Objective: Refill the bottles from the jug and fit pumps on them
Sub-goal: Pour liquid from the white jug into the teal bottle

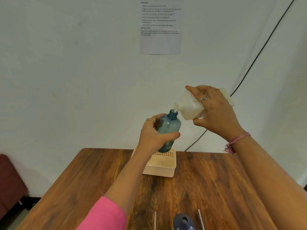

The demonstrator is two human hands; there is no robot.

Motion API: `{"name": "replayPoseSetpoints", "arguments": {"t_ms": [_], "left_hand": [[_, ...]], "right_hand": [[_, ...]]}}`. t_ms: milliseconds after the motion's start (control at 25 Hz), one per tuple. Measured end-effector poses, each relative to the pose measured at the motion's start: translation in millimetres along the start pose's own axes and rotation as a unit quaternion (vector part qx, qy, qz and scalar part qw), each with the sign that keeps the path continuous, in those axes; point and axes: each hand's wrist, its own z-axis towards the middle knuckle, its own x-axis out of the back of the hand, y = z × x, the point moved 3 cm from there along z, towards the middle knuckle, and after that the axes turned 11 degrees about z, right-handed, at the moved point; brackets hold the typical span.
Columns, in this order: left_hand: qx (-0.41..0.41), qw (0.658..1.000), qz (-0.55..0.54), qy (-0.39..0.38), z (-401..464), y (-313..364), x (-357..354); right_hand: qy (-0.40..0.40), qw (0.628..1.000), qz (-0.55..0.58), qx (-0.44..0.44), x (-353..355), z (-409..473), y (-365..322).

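Pouring now, we are gripping the tilted jug (pixel 197 105) in our right hand (pixel 214 110) over the blue bottle (pixel 168 128) clasped in our left hand (pixel 154 135) above the surface (pixel 216 180), likely needing a pump next.

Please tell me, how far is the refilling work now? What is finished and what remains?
Nothing looks finished: the basket on the table looks empty. In hand: the left hand holds a blue bottle, and the right hand tips the white jug so its spout meets the bottle's mouth. Left: finish filling, fit its pump, then do the second bottle near the bottom edge.
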Motion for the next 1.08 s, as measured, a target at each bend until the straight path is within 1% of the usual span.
{"name": "replayPoseSetpoints", "arguments": {"t_ms": [1080], "left_hand": [[0.000,1.000,-0.011,0.001,1.5,-1.8,-3.9]], "right_hand": [[-0.008,1.000,-0.009,-0.002,3.4,-1.9,1.1]]}}
